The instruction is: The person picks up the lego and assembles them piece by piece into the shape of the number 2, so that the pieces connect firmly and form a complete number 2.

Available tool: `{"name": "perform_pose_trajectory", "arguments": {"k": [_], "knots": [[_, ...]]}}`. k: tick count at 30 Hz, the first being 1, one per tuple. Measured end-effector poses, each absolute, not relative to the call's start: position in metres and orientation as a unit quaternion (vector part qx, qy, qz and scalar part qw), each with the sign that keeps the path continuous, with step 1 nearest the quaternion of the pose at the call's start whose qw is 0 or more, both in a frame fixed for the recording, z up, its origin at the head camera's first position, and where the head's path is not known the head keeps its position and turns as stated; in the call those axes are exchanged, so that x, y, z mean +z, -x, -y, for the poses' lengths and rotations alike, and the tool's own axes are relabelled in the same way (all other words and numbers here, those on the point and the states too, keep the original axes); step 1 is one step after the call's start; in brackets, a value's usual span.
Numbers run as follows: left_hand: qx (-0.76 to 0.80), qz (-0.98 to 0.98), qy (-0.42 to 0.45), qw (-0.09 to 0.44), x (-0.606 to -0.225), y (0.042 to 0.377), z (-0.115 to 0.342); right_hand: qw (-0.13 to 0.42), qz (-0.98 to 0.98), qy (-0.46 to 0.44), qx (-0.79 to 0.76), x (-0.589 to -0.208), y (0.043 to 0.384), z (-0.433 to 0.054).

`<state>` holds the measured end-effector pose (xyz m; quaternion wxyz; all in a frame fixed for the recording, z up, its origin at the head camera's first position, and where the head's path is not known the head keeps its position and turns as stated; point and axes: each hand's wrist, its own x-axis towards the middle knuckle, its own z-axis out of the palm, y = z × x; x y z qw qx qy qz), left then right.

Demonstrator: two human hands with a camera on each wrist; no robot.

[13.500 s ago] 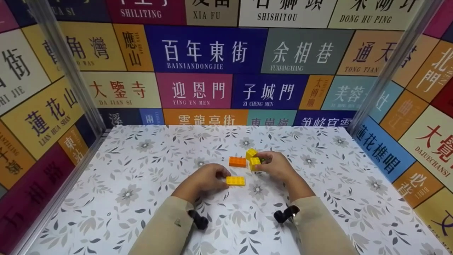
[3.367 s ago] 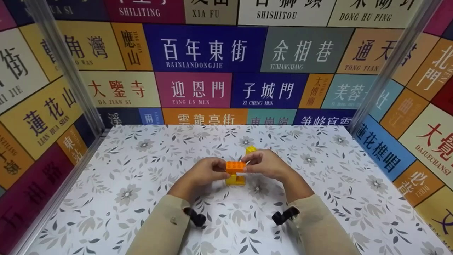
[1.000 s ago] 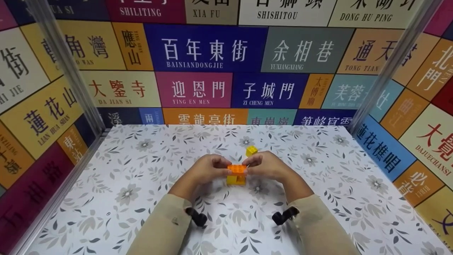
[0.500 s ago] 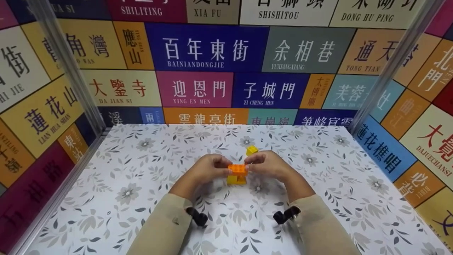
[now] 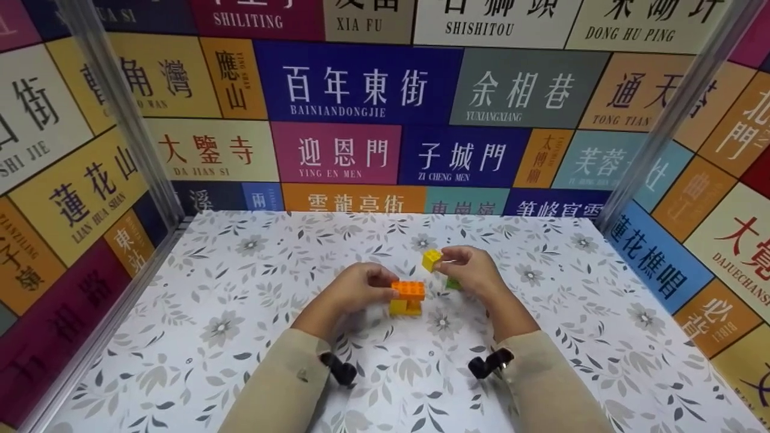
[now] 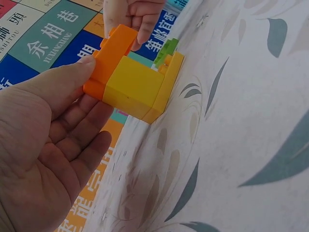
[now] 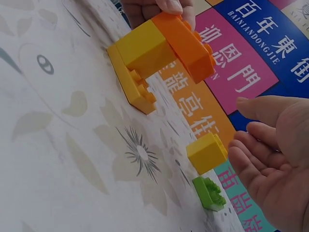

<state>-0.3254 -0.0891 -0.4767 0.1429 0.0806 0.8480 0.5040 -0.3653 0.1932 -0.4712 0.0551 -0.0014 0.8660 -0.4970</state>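
The fingers and thumb of my left hand [image 5: 361, 290] pinch the left end of an orange brick [image 5: 410, 290]. That brick lies on a yellow cube-shaped brick [image 6: 135, 79], which stands on one end of a flat yellow brick [image 7: 140, 96]; a gap shows under the orange brick's other end. My right hand [image 5: 472, 270] is farther back, its fingertips right at a second yellow cube-shaped brick [image 5: 431, 260]. In the right wrist view its thumb stands apart from that brick. Beside them is a low green brick [image 7: 208, 193], partly hidden by the right hand in the head view.
The table [image 5: 240, 373] has a white cover with grey flowers and leaves. Walls printed with coloured street-name panels [image 5: 355, 81] enclose it at the back and sides, with clear corner posts [image 5: 662, 132]. A black wrist device [image 5: 340, 368] sits at each cuff.
Earlier the bricks lay separately; they became a stack with the orange one on top. Within the last half second my right hand left the orange brick and moved back to the second yellow cube-shaped brick.
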Motion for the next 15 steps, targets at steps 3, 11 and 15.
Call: {"name": "perform_pose_trajectory", "arguments": {"k": [3, 11, 15], "knots": [[0.505, -0.847, -0.084, 0.142, -0.477, 0.325, 0.089, 0.054, -0.861, -0.015, -0.506, -0.474, 0.369, -0.194], [0.506, -0.846, -0.090, 0.140, -0.478, 0.325, 0.090, 0.067, -0.873, -0.036, -0.482, -0.479, 0.384, -0.191], [0.498, -0.851, -0.097, 0.137, -0.478, 0.325, 0.089, 0.076, -0.870, -0.044, -0.485, -0.480, 0.390, -0.188]]}}
